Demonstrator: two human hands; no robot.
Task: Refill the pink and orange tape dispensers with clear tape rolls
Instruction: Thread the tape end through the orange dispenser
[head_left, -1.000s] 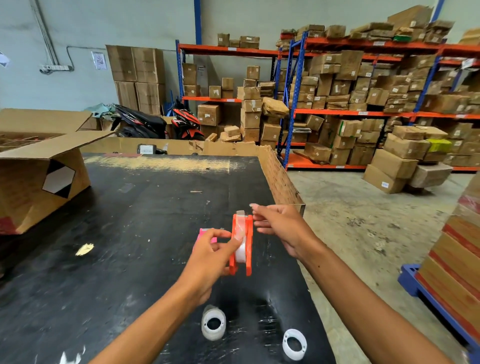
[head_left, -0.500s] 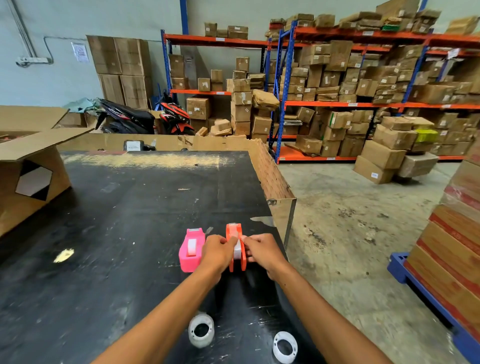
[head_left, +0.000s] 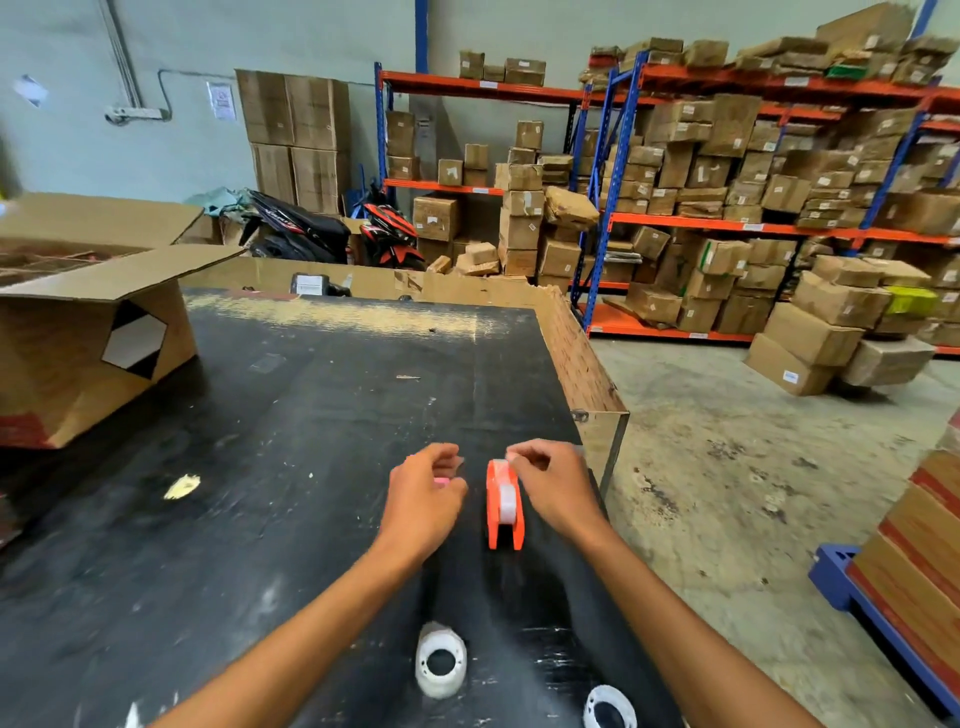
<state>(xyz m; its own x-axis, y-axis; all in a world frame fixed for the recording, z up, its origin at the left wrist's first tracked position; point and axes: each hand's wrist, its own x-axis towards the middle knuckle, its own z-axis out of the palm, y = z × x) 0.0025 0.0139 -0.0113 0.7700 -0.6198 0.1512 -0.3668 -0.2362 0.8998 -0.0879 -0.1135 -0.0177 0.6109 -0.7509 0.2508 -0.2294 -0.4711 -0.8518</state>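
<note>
The orange tape dispenser (head_left: 505, 519) stands upright on the black table (head_left: 260, 519) with a clear tape roll seated in it. My right hand (head_left: 553, 491) pinches its far top end with the fingertips. My left hand (head_left: 423, 499) is just left of it, fingers curled over the pink tape dispenser (head_left: 441, 482). Only a pink sliver of that dispenser shows under the hand. Two clear tape rolls lie near the front edge, one (head_left: 440, 660) between my forearms and one (head_left: 609, 707) under my right forearm.
An open cardboard box (head_left: 88, 338) sits on the table's left side. A cardboard wall (head_left: 576, 358) lines the table's far and right edges. To the right are concrete floor, shelves of boxes (head_left: 727, 208) and a blue pallet (head_left: 852, 587).
The orange dispenser went from held in the air to standing on the table. My left hand has left it and moved left over the pink dispenser; my right hand stays at its top.
</note>
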